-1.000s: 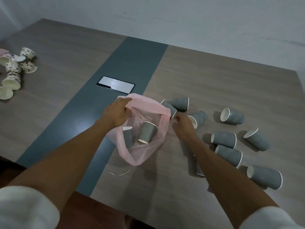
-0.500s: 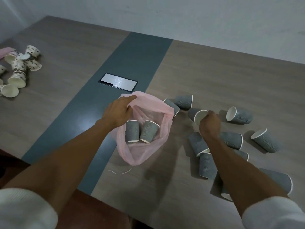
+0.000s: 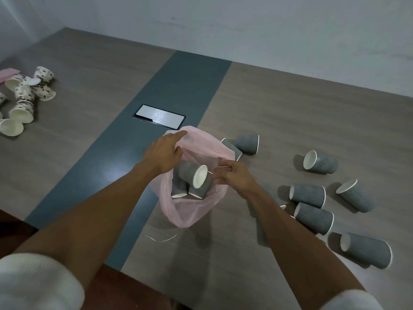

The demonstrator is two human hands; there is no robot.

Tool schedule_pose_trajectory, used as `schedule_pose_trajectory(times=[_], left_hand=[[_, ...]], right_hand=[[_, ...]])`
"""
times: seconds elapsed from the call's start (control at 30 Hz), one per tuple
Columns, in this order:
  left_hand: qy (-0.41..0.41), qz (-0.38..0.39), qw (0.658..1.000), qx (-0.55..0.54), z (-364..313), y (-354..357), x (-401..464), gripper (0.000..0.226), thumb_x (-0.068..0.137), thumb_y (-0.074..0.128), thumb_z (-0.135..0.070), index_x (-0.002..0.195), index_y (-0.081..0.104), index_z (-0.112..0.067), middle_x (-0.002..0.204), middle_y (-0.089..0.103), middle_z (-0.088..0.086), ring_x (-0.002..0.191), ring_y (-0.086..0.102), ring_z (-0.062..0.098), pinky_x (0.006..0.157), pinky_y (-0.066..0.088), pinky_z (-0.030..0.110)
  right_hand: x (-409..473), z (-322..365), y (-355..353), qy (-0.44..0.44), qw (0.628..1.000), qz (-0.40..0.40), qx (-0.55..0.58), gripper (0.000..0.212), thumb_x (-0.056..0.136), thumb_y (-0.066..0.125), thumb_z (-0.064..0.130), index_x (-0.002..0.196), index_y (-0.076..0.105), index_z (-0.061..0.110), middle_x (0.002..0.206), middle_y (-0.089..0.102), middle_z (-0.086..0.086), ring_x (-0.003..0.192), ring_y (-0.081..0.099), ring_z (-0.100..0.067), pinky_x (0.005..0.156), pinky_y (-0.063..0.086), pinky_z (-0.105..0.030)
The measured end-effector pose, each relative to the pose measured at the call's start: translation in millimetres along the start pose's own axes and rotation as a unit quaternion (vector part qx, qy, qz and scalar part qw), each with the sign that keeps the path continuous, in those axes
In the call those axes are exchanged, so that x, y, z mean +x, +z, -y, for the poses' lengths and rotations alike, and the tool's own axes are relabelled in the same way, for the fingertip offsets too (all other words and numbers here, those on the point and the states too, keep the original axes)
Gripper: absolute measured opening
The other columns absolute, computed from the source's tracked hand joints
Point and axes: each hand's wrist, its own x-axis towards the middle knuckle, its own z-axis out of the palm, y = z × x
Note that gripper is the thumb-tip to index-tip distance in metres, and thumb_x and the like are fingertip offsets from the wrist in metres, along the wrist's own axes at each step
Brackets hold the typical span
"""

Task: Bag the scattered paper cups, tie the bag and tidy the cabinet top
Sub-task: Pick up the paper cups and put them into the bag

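A thin pink bag (image 3: 190, 211) lies open at the middle of the cabinet top (image 3: 301, 121). My left hand (image 3: 164, 154) grips the bag's far left rim and holds its mouth up. A grey ribbed paper cup (image 3: 193, 174) lies tilted in the mouth, white inside showing, on top of two grey cups (image 3: 178, 189) lower in the bag. My right hand (image 3: 234, 175) hovers at the bag's right rim with loosely curled fingers that hold nothing. Several more grey cups (image 3: 309, 194) lie on their sides to the right.
Two grey cups (image 3: 248, 143) lie just behind the bag. A metal cable hatch (image 3: 159, 115) sits in the dark centre strip. Several white spotted cups (image 3: 29, 95) are piled at the far left beside something pink (image 3: 6, 73). A thin white strip (image 3: 162, 238) lies near the front edge.
My right hand picked up a grey cup from the right, carried it left to the bag's mouth and let it go; a third cup now lies in the bag.
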Motion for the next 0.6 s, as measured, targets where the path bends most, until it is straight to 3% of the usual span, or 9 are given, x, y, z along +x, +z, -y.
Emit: schedule_pose_trajectory(times=[0.07,0.1,0.13,0.2,0.37,0.5,0.6], left_hand=[[0.003,-0.003,1.0,-0.003,-1,1,1,0.055,0.101,0.048,-0.021,0.153,0.038,-0.031,0.148,0.053,0.006,0.124,0.056,0.035,0.098,0.047,0.046],[0.004,-0.005,1.0,-0.003,-1,2,2,0.055,0.101,0.048,-0.021,0.153,0.038,-0.03,0.147,0.054,0.006,0.123,0.056,0.035,0.098,0.047,0.046],[0.005,-0.008,1.0,-0.004,0,3,3,0.054,0.1,0.049,-0.021,0.153,0.038,-0.03,0.146,0.054,0.007,0.123,0.056,0.036,0.098,0.047,0.046],[0.004,-0.013,1.0,-0.005,1,5,4,0.055,0.1,0.049,-0.021,0.153,0.039,-0.03,0.146,0.054,0.007,0.123,0.056,0.036,0.098,0.047,0.047],[-0.008,-0.029,0.999,-0.022,5,9,6,0.054,0.1,0.051,-0.023,0.152,0.04,-0.03,0.146,0.056,0.008,0.122,0.057,0.036,0.1,0.049,0.049],[-0.011,-0.044,0.998,-0.036,9,10,9,0.055,0.098,0.053,-0.023,0.151,0.041,-0.033,0.141,0.059,0.008,0.118,0.059,0.036,0.097,0.051,0.049],[-0.008,-0.047,0.998,-0.043,9,10,9,0.054,0.098,0.053,-0.022,0.151,0.042,-0.031,0.141,0.059,0.009,0.118,0.06,0.036,0.098,0.051,0.047]], right_hand=[[8,-5,-12,-0.003,0.99,-0.088,-0.11,0.011,0.092,0.056,0.005,0.099,0.063,0.007,0.089,0.071,-0.015,0.058,0.071,-0.025,0.045,0.05,-0.031],[13,-8,-21,-0.023,0.973,-0.143,-0.181,0.012,0.089,0.052,0.011,0.091,0.064,0.01,0.086,0.072,-0.013,0.062,0.072,-0.029,0.047,0.05,-0.034],[19,-11,-31,-0.045,0.949,-0.196,-0.242,0.014,0.086,0.05,0.015,0.087,0.064,0.012,0.086,0.072,-0.013,0.071,0.072,-0.034,0.055,0.053,-0.038],[30,-15,-50,-0.073,0.913,-0.251,-0.314,0.02,0.087,0.049,0.012,0.101,0.064,0.011,0.102,0.071,-0.015,0.093,0.067,-0.037,0.074,0.051,-0.037],[72,-14,-71,-0.134,0.866,-0.167,-0.452,0.043,0.09,0.054,0.011,0.134,0.054,0.013,0.13,0.055,-0.02,0.117,0.054,-0.041,0.092,0.049,-0.043],[93,-17,-63,-0.094,0.827,-0.154,-0.532,0.05,0.087,0.066,0.023,0.134,0.052,0.018,0.127,0.047,-0.019,0.114,0.056,-0.043,0.089,0.053,-0.046],[95,-22,-57,-0.094,0.799,-0.173,-0.568,0.038,0.091,0.061,0.025,0.124,0.049,0.013,0.121,0.054,-0.02,0.106,0.061,-0.044,0.079,0.05,-0.046]])
